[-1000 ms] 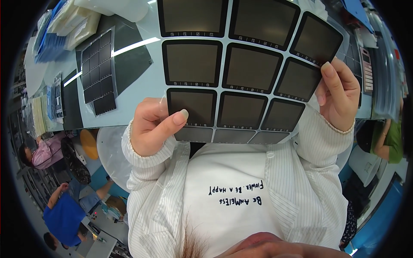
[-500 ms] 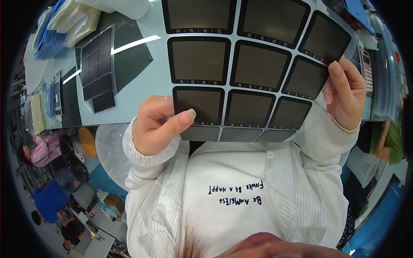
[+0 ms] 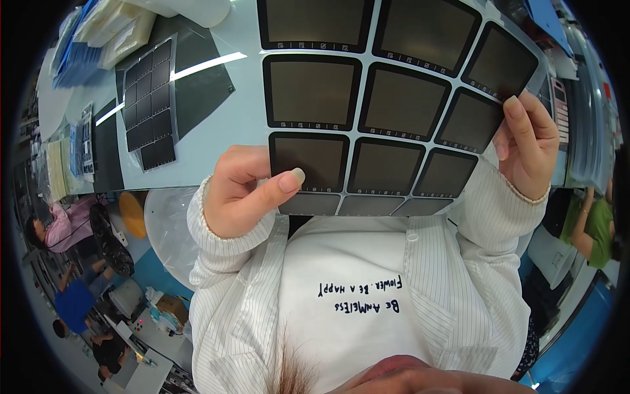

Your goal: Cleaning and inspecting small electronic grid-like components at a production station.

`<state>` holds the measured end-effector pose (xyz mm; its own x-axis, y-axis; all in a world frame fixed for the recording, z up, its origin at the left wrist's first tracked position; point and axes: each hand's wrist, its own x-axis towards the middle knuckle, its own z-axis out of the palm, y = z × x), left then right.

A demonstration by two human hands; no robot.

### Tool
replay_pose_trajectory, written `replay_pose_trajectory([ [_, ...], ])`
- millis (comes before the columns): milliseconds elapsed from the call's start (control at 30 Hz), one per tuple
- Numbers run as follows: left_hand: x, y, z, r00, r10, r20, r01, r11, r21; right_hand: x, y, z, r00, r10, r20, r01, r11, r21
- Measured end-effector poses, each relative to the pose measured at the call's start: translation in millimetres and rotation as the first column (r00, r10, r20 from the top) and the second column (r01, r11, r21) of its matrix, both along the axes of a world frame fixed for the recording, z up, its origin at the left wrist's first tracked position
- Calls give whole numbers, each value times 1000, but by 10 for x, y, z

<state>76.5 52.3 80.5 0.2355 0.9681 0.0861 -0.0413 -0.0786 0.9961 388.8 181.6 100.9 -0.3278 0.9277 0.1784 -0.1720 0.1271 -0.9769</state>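
Held up above my lap is a clear sheet of dark rectangular panels with black borders, tilted with its face toward me. My left hand grips its lower left corner, thumb flat on the front and fingers hidden behind. At the right edge, my right hand pinches the sheet between thumb and fingers. A similar sheet of dark panels lies on the table to the left, partly over a dark mat.
Blue and cream packs are stacked at the far left of the pale table. Stacked clear plastic sheets stand at the right. A large plastic-lined round container sits below the table's left edge. Other people work in the left background and at the right.
The held sheet has shifted slightly right and turned a little, its left edge moving most. Both hands keep their hold; my left hand has moved slightly right with it.
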Motion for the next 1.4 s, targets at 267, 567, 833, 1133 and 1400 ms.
replay_pose_trajectory([
  [267, 88, 24, 16, 999, 13, 46, -11, 999, -43, 86, 30, -66, 1000, 5, 17, -6, 998, 66],
  [567, 191, -18, -1, 996, 79, 42, -74, 992, -100, 161, 272, 67, 992, -125, -4, 125, 987, 103],
  [833, 173, -25, -31, 999, 54, -5, -54, 992, -116, 205, 366, 84, 999, -30, 14, 27, 986, 167],
  [1133, 167, -46, 6, 994, 105, -17, -106, 988, -117, 195, 417, 46, 999, 38, -5, -36, 975, 218],
  [1400, 151, -88, -30, 979, 201, 23, -197, 973, -120, 128, 422, 55, 998, 49, -26, -42, 976, 215],
])
